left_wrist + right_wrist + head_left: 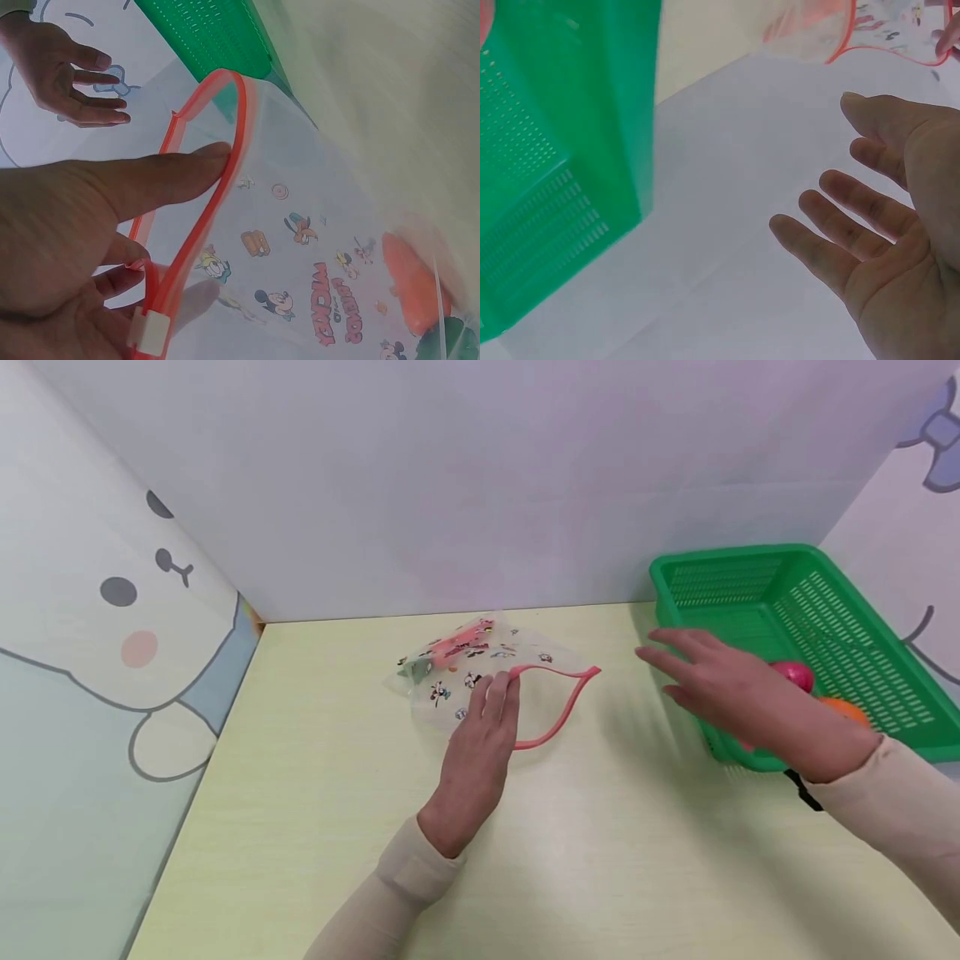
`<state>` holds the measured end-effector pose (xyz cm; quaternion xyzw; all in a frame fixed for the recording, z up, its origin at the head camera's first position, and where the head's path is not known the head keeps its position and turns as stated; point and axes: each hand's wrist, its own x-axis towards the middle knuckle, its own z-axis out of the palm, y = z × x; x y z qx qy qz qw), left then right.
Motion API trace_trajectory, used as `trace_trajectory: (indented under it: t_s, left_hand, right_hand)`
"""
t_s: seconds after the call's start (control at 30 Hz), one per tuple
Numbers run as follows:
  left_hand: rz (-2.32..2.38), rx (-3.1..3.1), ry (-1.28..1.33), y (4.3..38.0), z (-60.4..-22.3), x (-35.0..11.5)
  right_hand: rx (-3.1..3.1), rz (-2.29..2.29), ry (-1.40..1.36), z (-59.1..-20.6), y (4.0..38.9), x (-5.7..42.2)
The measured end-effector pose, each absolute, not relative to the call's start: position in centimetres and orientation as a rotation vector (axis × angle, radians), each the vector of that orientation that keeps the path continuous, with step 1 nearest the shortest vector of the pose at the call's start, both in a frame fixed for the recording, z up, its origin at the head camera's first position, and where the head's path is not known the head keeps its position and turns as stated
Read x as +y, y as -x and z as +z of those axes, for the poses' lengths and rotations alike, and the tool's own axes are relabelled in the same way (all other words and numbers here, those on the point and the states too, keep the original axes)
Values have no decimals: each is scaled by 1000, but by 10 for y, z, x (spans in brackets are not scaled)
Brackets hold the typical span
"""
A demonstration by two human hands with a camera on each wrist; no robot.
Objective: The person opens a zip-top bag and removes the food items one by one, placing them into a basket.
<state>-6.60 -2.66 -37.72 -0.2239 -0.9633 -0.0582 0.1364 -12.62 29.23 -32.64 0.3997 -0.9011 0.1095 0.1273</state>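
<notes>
A clear zip bag (pixel 498 658) with a red zip rim and cartoon prints lies on the table, its mouth spread towards the right. My left hand (pixel 480 760) grips the near side of that mouth. In the left wrist view the thumb (pixel 161 180) reaches across the opening to the red rim, and fingers curl beside the white slider (pixel 154 332). Inside the bag is an orange-red carrot-like piece (pixel 412 289) with a green end. Nothing is in my right hand (pixel 738 693), which hovers over the basket's left side, fingers extended and spread.
A green plastic basket (pixel 671 581) stands at the back right, with a pink round item (pixel 795 675) and an orange item (pixel 846 710) partly behind my right arm. A black strip (pixel 804 791) shows below its front edge. A pale wall (pixel 450 485) borders the table's back.
</notes>
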Motion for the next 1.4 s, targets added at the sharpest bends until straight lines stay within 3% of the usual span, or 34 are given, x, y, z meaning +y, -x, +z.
trace_trajectory:
  t_s: [1.4]
  left_hand:
    - [-169, -2852, 615, 71, -373, -27]
  right_hand:
    - [-2575, 237, -1386, -329, 107, 197]
